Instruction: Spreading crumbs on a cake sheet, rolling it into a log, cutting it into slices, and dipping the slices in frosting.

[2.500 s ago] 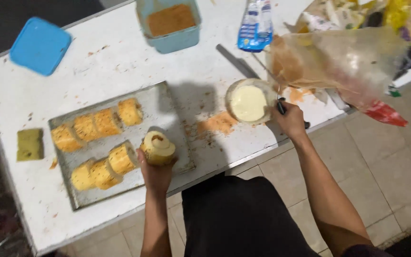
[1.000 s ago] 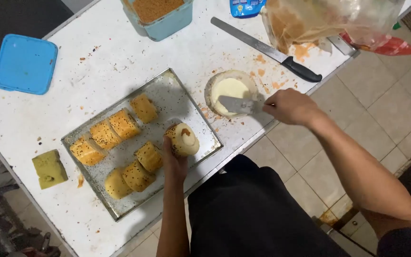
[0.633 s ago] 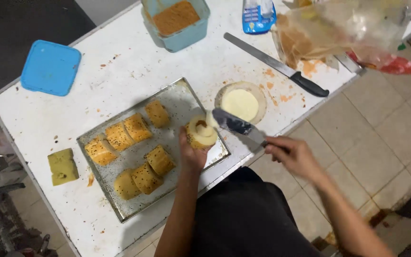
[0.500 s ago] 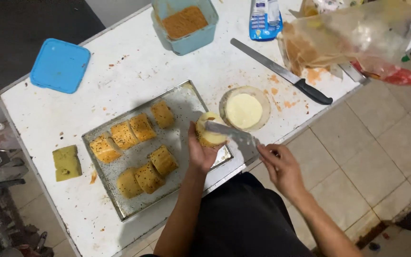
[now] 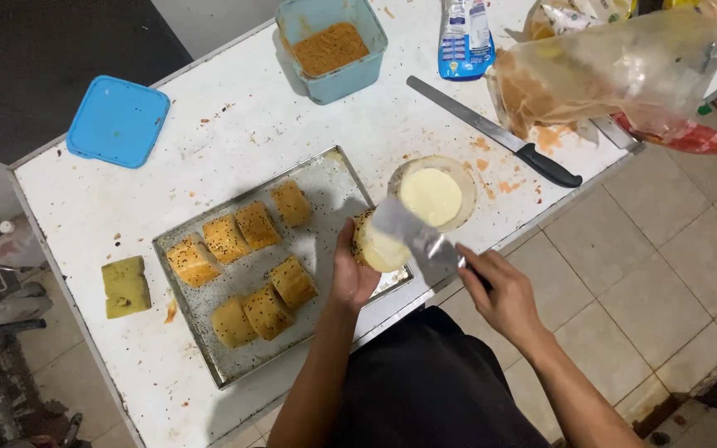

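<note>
White table point(image 5: 234, 141), crumb-strewn — left hand point(image 5: 352, 278) cups a bun point(image 5: 378, 246) over the tray point(image 5: 338, 178); right hand point(image 5: 499, 290) grips a spatula point(image 5: 412, 236), spreading cream. More cream from the bowl point(image 5: 458, 174) looks due.

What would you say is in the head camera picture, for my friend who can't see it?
A person's left hand holds a bread roll while the right hand spreads pale cream on it with a flat metal spatula. Beside them on the white table are a metal tray of golden rolls and a small bowl of cream.
</note>
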